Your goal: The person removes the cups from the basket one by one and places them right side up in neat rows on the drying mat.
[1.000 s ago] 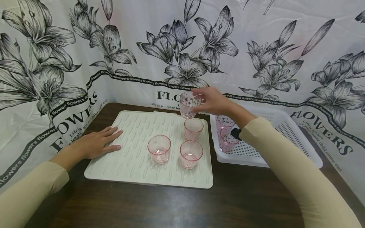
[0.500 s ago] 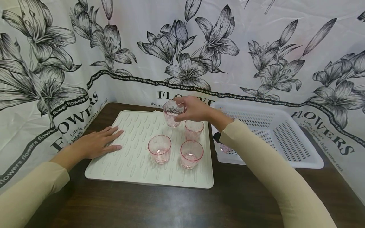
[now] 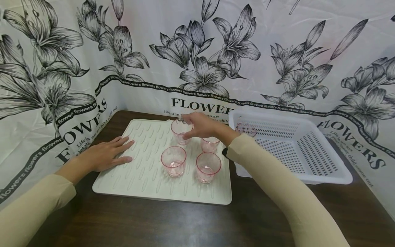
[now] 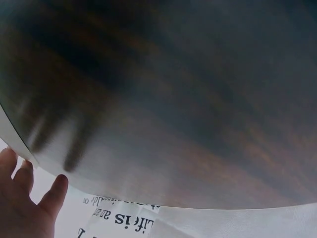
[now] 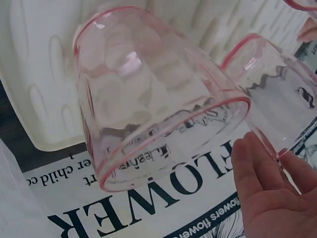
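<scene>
My right hand [image 3: 202, 126] grips a clear pink-rimmed glass [image 3: 179, 132] by its rim, thumb on the near side, at the back of the white ridged drying mat [image 3: 132, 181]. Whether its base touches the mat I cannot tell. In the right wrist view that glass [image 5: 285, 101] is beside the fingers, with another glass [image 5: 148, 89] large in front. On the mat stand a front left glass [image 3: 174, 164], a front right glass [image 3: 208, 168] and a back right one [image 3: 210, 146], partly behind my hand. My left hand [image 3: 105, 155] rests spread on the mat's left edge.
Right of the mat stands a white perforated basket [image 3: 324, 176]. A pink-rimmed glass [image 3: 246, 129] shows at its left end; my forearm hides part of that end. A dark wooden table [image 3: 148, 223] carries everything. Floral cloth [image 3: 139, 99] hangs close behind and at the left.
My right hand has carried the glass left and down, from above the back right glass to the mat's back middle. The left hand stays put.
</scene>
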`<action>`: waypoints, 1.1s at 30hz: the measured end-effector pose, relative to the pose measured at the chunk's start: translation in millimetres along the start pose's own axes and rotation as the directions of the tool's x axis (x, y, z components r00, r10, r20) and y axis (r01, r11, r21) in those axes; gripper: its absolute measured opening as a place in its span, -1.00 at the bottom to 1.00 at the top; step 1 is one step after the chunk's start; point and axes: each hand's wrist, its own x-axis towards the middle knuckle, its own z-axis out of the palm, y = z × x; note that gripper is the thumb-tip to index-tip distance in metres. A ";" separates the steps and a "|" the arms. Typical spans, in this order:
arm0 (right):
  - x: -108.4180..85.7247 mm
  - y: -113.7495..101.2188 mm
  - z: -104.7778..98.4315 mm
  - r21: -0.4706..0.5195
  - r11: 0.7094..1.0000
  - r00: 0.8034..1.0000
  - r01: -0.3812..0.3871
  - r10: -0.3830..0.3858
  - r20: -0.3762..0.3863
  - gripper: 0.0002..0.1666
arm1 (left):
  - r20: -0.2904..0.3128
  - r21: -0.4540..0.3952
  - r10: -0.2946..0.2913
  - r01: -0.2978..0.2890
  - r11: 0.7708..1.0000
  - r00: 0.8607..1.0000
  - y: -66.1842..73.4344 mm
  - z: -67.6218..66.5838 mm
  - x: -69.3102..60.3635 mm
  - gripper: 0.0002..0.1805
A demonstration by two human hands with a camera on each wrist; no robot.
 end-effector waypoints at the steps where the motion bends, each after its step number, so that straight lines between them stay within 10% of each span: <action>1: 0.7 -0.4 1.1 -0.007 1.000 1.000 0.003 -0.003 0.005 -0.17 | -0.001 0.001 0.000 0.000 1.000 1.000 0.0 0.2 -0.3 -0.13; 33: 5.1 -2.5 0.8 -0.016 0.998 0.994 -0.062 0.063 0.092 -0.03 | -0.011 -0.006 0.007 -0.007 1.000 1.000 1.2 -0.6 -2.1 -0.14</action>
